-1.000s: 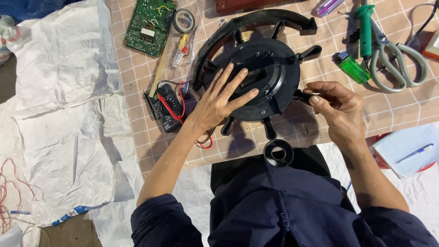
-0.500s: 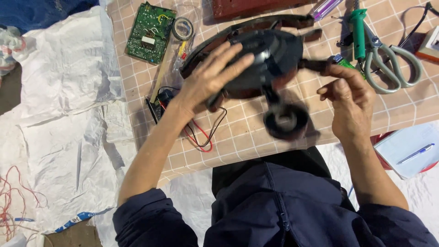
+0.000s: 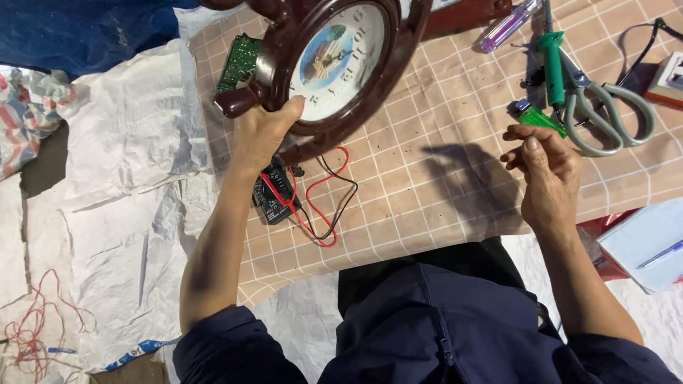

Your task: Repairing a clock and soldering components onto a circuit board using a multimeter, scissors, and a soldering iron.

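Tilting up off the checked cloth (image 3: 441, 178), the wheel-shaped wall clock (image 3: 334, 64) now shows its face to the camera, its dark brown rim running up and to the right from the left hand (image 3: 267, 131), which is the nearer hand by far. That hand clasps the lower left edge of the rim, thumb laid on the front next to the dial and fingers curled out of sight behind, just below one turned spoke knob (image 3: 238, 103). The bulk of the clock lies above and to the right of this hold, partly cut off by the top of the picture.

The right hand (image 3: 544, 171) hangs well apart to the right of the clock, over bare cloth. Its fingers are loosely bent with the tips drawn near the thumb; whether something small is pinched there I cannot tell.

Beneath the clasping hand lies a black multimeter (image 3: 274, 195) with red and black leads (image 3: 327, 206) looping out to the right. Beyond the right hand sit a green lighter (image 3: 537, 116) and grey-handled scissors (image 3: 605, 107).

Half a second ago the clock was mid-turn, back side still showing, with a black ring swinging below it; a second ago it lay face down with the left palm flat on its back. The right hand has dropped away from the rim.
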